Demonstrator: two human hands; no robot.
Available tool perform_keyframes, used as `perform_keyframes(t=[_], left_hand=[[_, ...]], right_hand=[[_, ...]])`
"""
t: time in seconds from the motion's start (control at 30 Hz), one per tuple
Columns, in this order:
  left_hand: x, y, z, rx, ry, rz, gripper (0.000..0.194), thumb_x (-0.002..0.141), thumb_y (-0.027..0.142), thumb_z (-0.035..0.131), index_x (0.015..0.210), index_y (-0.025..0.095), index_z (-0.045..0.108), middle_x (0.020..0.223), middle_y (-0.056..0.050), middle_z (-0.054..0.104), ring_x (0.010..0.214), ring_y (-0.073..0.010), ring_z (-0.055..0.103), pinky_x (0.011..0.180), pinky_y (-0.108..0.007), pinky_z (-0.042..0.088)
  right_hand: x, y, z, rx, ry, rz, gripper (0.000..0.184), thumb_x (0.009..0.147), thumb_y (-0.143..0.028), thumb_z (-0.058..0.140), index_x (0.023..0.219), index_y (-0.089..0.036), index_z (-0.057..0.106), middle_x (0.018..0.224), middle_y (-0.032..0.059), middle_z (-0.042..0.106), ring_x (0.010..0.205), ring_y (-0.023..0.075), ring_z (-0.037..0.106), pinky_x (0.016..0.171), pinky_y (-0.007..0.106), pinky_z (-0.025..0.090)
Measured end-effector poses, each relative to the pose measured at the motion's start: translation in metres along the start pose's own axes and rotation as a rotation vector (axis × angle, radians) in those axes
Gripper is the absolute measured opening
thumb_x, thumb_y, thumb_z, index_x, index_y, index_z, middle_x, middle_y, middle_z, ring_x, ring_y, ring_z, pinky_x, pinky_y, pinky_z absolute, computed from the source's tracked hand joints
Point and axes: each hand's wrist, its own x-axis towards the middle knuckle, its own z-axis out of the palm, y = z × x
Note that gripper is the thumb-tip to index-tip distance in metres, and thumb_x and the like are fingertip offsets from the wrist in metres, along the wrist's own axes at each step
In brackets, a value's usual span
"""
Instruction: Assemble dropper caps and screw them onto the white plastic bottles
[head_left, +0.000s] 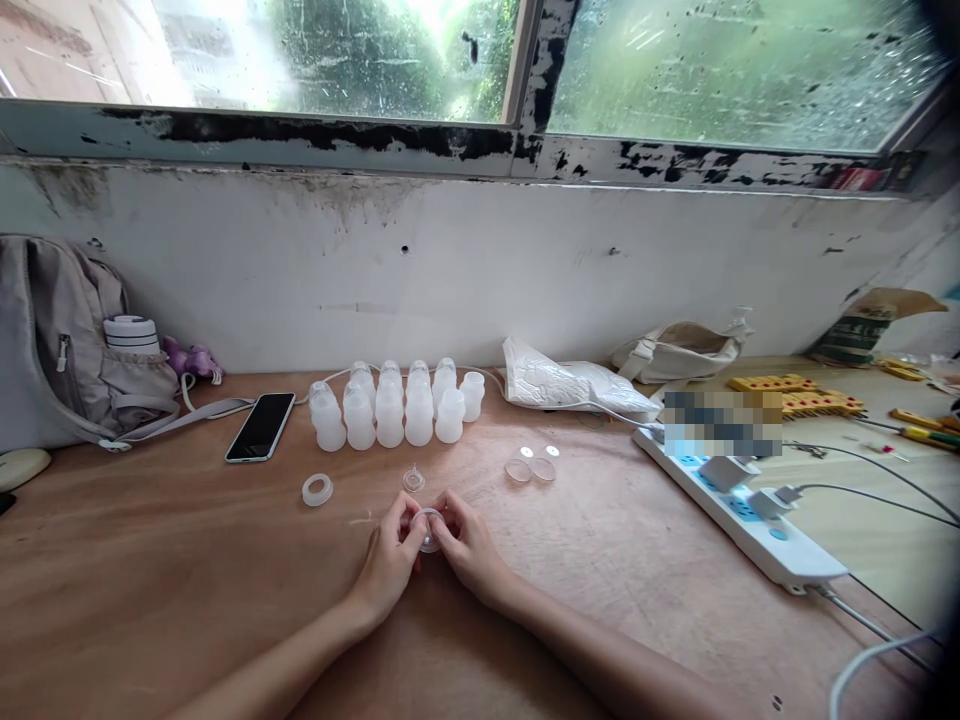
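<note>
My left hand point(390, 560) and my right hand point(469, 545) meet at the middle of the wooden table point(187, 590), both pinching a small clear plastic ring-shaped part point(428, 528) between their fingertips. Just beyond them lies a small clear nipple-like piece point(412, 480). A white ring point(317, 489) lies to the left. Two clear round discs point(529, 469) and two tiny white discs point(538, 452) lie to the right. Several translucent white small bottles point(397, 405) stand in two rows behind.
A black phone point(261, 426) lies left of the bottles, next to a grey backpack point(60, 340). A white plastic bag point(570, 385) and a beige pouch point(679, 350) lie at the back right. A white power strip point(750, 515) with plugs and cables runs along the right.
</note>
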Motion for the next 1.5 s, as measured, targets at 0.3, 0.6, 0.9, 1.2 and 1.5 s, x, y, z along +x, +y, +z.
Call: perform_keyframes(t=[0.3,0.6,0.9,1.2,1.5], left_hand=[[-0.0033,0.009,-0.0002,-0.015,0.046,-0.002,0.016,0.084,0.034,0.04,0.09,0.02,0.044,0.075,0.002,0.053,0.051,-0.0072,0.049,0.045,-0.018,0.038],[-0.0049,0.0072,-0.0037,0.011,0.026,0.021,0.018,0.081,0.027,0.044,0.096,0.019,0.045,0.081,-0.001,0.056,0.057,-0.0099,0.054,0.05,-0.02,0.043],[-0.0052,0.0069,-0.0022,0.058,0.038,0.017,0.018,0.08,0.027,0.045,0.096,0.019,0.046,0.078,-0.001,0.058,0.059,-0.0115,0.056,0.052,-0.022,0.045],[-0.0064,0.0066,-0.0041,0.1,0.031,0.005,0.026,0.081,0.028,0.043,0.105,0.019,0.05,0.09,-0.005,0.062,0.067,-0.0142,0.057,0.058,-0.025,0.046],[-0.0063,0.0082,-0.0042,0.089,0.064,-0.003,0.029,0.078,0.03,0.047,0.104,0.019,0.053,0.088,-0.006,0.063,0.072,-0.0177,0.058,0.059,-0.026,0.045]], right_hand=[[-0.0024,-0.0043,0.001,-0.021,-0.001,0.012,0.016,0.084,-0.029,0.045,0.095,-0.018,0.049,0.064,-0.0033,0.052,0.051,0.009,0.049,0.05,0.02,0.04],[-0.0038,-0.0018,-0.0003,0.016,-0.026,0.011,0.019,0.081,-0.019,0.044,0.099,-0.019,0.047,0.075,0.0,0.059,0.057,0.0103,0.055,0.053,0.022,0.044],[-0.0024,-0.0022,0.0014,0.077,-0.024,0.005,0.02,0.079,-0.017,0.044,0.098,-0.02,0.047,0.075,-0.0001,0.06,0.057,0.0101,0.055,0.054,0.022,0.046],[-0.0023,0.0042,0.0028,0.071,-0.028,0.014,0.02,0.08,-0.018,0.045,0.101,-0.02,0.045,0.078,0.0006,0.059,0.06,0.0101,0.056,0.056,0.021,0.046],[-0.002,0.0044,0.0034,0.056,-0.036,-0.004,0.023,0.079,-0.015,0.042,0.102,-0.021,0.044,0.071,-0.0019,0.056,0.057,0.009,0.051,0.052,0.019,0.043]])
